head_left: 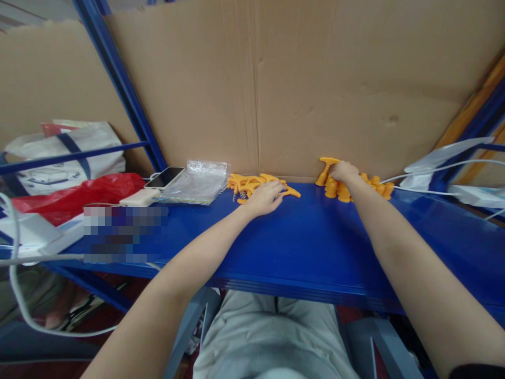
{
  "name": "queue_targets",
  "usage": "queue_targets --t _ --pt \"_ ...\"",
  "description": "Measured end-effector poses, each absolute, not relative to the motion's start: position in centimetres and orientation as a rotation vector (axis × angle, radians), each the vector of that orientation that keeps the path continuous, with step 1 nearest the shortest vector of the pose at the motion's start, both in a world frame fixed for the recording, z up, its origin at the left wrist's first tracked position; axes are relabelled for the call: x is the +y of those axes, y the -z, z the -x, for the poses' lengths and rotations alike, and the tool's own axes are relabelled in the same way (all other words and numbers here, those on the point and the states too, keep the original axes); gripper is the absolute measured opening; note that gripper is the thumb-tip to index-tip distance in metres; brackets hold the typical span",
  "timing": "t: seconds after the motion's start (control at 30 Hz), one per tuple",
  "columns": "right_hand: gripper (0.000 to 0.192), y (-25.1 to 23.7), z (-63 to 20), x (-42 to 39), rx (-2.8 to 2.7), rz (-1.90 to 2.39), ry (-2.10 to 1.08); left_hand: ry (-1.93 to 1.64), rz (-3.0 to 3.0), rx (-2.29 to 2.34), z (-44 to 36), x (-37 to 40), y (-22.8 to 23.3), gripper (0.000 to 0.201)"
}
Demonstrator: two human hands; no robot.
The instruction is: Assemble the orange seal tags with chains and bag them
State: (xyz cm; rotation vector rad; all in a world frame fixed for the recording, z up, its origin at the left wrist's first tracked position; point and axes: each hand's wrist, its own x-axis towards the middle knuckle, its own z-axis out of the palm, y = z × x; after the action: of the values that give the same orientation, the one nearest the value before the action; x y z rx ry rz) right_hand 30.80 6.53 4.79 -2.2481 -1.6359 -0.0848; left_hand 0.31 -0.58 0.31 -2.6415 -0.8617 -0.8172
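Orange T-piece [326, 171] stands just in front of cardboard panel [292, 95], crossbar up, long axis near vertical, foot slanting toward orange pile [237, 182]. Hands well apart: right hand [345, 171] beside T-piece, left hand [268, 197] over pile; can't tell either grip.

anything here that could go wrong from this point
The upright orange T-shaped piece right beside the right hand could get knocked over, perhaps into the cluster of orange pieces there. The metal spirals near the left hand might snag the clear plastic bag next to them, or catch on one another in the orange pile.
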Motion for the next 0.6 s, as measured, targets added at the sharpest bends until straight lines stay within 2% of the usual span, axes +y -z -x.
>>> queue_targets --t 0.17,0.4,0.6 --pt "0.041 -5.3 -29.6 5.5 -1.626 2.286 0.070 0.557 2.660 -0.963 -1.1 -0.9 -0.3 0.027" --pt "0.039 -5.0 -29.0 4.9 -1.664 2.321 0.138 0.225 2.634 -1.152 -2.5 -0.5 0.3 0.041" --pt "0.038 -5.4 -28.2 4.5 -1.643 2.403 0.137 0.161 2.611 -1.236 -3.8 0.6 -0.2 0.041"
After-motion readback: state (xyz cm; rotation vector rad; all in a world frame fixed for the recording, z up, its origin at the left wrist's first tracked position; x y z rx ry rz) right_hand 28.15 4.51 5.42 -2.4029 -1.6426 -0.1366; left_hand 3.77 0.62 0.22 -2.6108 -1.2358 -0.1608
